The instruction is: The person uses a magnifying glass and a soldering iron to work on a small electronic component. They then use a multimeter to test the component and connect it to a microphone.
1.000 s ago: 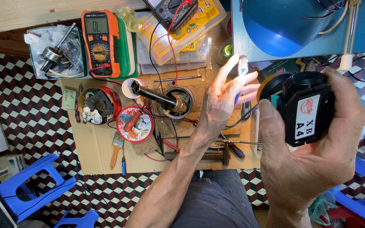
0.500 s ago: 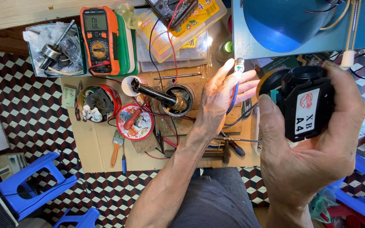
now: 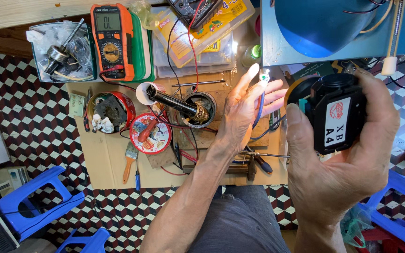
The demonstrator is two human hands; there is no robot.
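Black motor [image 3: 336, 115], right hand [image 3: 348, 164], unmoved.

The floor [image 3: 38, 117] is a checker of red, white and black cubes, with blue plastic stools [image 3: 29, 206] on it. The multimeter [image 3: 112, 42] is orange around a dark face (grey screen), beside a round red tin [image 3: 113, 110] on tan cardboard [image 3: 104, 159]. The right hand [image 3: 348, 173] grips a black part [image 3: 336, 112] bearing a white label with red and black print.
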